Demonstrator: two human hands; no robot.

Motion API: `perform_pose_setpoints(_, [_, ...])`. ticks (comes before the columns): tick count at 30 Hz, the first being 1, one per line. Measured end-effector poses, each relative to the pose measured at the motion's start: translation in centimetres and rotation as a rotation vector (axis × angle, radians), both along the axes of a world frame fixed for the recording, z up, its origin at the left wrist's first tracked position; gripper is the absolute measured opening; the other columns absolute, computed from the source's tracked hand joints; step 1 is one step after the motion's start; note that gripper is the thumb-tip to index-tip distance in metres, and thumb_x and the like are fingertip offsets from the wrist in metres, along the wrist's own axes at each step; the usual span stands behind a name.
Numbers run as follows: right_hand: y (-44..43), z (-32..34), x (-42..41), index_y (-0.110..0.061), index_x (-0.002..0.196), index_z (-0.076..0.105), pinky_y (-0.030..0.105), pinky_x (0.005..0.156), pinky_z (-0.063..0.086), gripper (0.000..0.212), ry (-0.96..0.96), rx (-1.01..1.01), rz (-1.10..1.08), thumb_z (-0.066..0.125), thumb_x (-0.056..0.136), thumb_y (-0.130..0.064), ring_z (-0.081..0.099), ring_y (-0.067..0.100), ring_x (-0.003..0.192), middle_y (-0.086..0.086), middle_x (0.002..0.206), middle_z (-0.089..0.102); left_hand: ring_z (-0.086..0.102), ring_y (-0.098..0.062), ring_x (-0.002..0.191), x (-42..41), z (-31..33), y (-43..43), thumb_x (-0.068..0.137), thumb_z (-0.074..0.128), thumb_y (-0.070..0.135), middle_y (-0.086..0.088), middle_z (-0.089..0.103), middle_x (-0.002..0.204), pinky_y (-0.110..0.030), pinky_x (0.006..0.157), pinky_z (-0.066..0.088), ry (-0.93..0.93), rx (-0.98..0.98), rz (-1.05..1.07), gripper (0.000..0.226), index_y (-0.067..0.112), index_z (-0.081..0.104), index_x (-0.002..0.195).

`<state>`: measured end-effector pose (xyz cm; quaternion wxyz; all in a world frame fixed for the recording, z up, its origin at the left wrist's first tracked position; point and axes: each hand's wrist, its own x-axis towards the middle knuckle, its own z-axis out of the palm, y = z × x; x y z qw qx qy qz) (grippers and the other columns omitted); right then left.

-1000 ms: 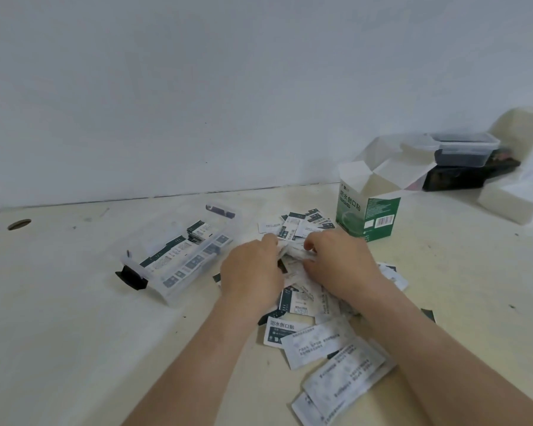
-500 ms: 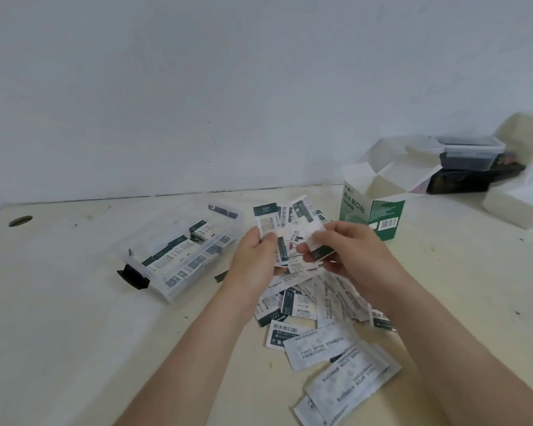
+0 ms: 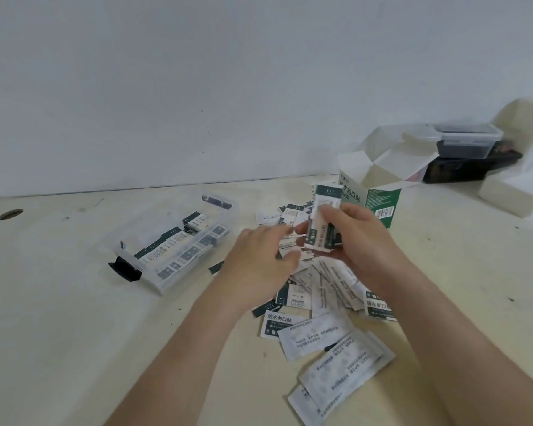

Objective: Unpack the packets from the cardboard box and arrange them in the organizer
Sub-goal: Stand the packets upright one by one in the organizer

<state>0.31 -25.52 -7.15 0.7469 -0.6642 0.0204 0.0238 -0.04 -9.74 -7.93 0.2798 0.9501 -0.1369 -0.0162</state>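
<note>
- A small stack of packets [image 3: 322, 221] stands upright in the right hand [image 3: 362, 244]. The thumb and curled fingers pinch it. It is up above the table [image 3: 74, 333], in front of the cardboard box [image 3: 382, 201].
- The packets are white, with a dark green band and tiny print.
- The left hand [image 3: 260, 265] is just beside the stack. Its fingers are spread loose and look blurry, and I cannot tell if they touch the stack.
- Both hands hide part of the pile of loose packets [image 3: 326, 302], which lies in a mess on the table.
- The clear plastic organizer [image 3: 182, 272] sits left of the pile. It has packets lined up inside and a black latch [image 3: 125, 269] on its near end.
- The green and white cardboard box stands open behind the right hand.
- Far to the right is a clear lidded tub [image 3: 465, 142] on a black thing [image 3: 468, 170], with a white block [image 3: 508, 195] near them.
</note>
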Motion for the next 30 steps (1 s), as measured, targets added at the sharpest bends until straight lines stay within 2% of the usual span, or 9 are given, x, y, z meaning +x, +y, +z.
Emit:
perform_pose_setpoints(1, [-0.5, 0.1, 0.0, -0.003, 0.102, 0.062, 0.037, 0.078, 0.059, 0.023, -0.021, -0.084, -0.009, 0.046, 0.102, -0.019, 0.072, 0.029, 0.081, 0.014, 0.086, 0.075, 0.036, -0.019, 0.129, 0.1, -0.2, 0.5, 0.094, 0.047, 0.048, 0.005, 0.045, 0.140, -0.036, 0.101, 0.033, -0.005, 0.229, 0.018, 0.053, 0.028, 0.037, 0.141])
perform_pose_setpoints(3, [-0.8, 0.1, 0.0, -0.008, 0.096, 0.063, 0.037, 0.075, 0.059, 0.022, -0.050, -0.253, -0.004, 0.045, 0.102, -0.020, 0.071, 0.025, 0.070, 0.011, 0.077, 0.074, 0.037, -0.024, 0.125, 0.1, -0.7, 0.9, 0.088, 0.052, 0.056, 0.000, 0.045, 0.138, -0.037, 0.098, 0.036, 0.056, 0.407, 0.056, 0.061, 0.025, 0.038, 0.139])
perform_pose_setpoints(6, [-0.6, -0.4, 0.0, -0.012, 0.096, 0.063, 0.027, 0.064, 0.053, 0.023, -0.039, -0.405, 0.026, 0.045, 0.102, -0.026, 0.067, 0.014, 0.060, 0.007, 0.073, 0.071, 0.049, -0.022, 0.117, 0.3, -0.7, 1.2, 0.087, 0.060, 0.050, -0.002, 0.051, 0.130, -0.031, 0.085, 0.039, 0.029, 0.346, 0.121, 0.059, 0.025, 0.042, 0.136])
perform_pose_setpoints(10, [-0.3, -0.9, 0.3, -0.004, 0.099, 0.059, 0.030, 0.061, 0.055, 0.025, -0.013, -0.370, 0.054, 0.043, 0.103, -0.022, 0.068, 0.017, 0.062, 0.015, 0.081, 0.070, 0.051, -0.019, 0.118, 0.5, -0.3, 1.9, 0.090, 0.062, 0.030, 0.000, 0.052, 0.133, -0.031, 0.094, 0.041, 0.000, 0.260, 0.179, 0.048, 0.028, 0.047, 0.135])
perform_pose_setpoints(14, [0.0, -1.1, 0.2, 0.004, 0.101, 0.055, 0.025, 0.053, 0.050, 0.025, 0.030, -0.370, 0.050, 0.042, 0.103, -0.018, 0.059, 0.016, 0.056, 0.012, 0.075, 0.063, 0.058, -0.017, 0.100, 0.5, 0.2, 2.4, 0.083, 0.069, 0.014, 0.005, 0.058, 0.123, -0.033, 0.086, 0.051, -0.003, 0.061, 0.211, 0.048, 0.035, 0.055, 0.124])
perform_pose_setpoints(18, [0.3, -1.3, 0.2, 0.005, 0.107, 0.053, 0.027, 0.053, 0.044, 0.028, 0.071, -0.276, 0.050, 0.046, 0.101, -0.021, 0.051, 0.016, 0.056, 0.008, 0.072, 0.059, 0.061, -0.013, 0.077, 0.7, 0.7, 2.6, 0.078, 0.076, 0.019, 0.008, 0.060, 0.107, -0.030, 0.071, 0.055, -0.077, -0.138, 0.238, 0.045, 0.040, 0.059, 0.114])
perform_pose_setpoints(22, [1.0, -1.4, 0.1, -0.011, 0.105, 0.057, 0.030, 0.059, 0.043, 0.017, 0.137, -0.118, 0.087, 0.050, 0.100, -0.026, 0.052, 0.016, 0.061, 0.005, 0.072, 0.059, 0.055, 0.003, 0.064, 0.3, 1.3, 2.0, 0.080, 0.075, 0.014, 0.022, 0.048, 0.085, -0.006, 0.050, 0.044, -0.222, -0.287, 0.263, 0.042, 0.040, 0.060, 0.108])
perform_pose_setpoints(27, [1.2, -1.6, 0.3, -0.012, 0.121, 0.053, 0.026, 0.056, 0.044, 0.032, 0.184, 0.116, 0.039, 0.059, 0.095, -0.029, 0.051, 0.016, 0.063, 0.005, 0.075, 0.056, 0.063, 0.000, 0.071, -0.2, 2.7, 1.9, 0.079, 0.075, 0.008, 0.018, 0.059, 0.088, -0.014, 0.049, 0.048, -0.353, -0.580, 0.321, 0.043, 0.041, 0.060, 0.101])
perform_pose_setpoints(30, [1.4, -1.4, 0.2, -0.011, 0.122, 0.053, 0.025, 0.059, 0.046, 0.050, 0.165, 0.370, 0.081, 0.069, 0.084, -0.038, 0.051, 0.015, 0.064, 0.006, 0.078, 0.055, 0.069, -0.005, 0.074, -0.4, 2.9, 1.2, 0.079, 0.073, 0.001, 0.007, 0.067, 0.090, -0.016, 0.058, 0.053, -0.322, -0.974, 0.344, 0.039, 0.034, 0.060, 0.096])
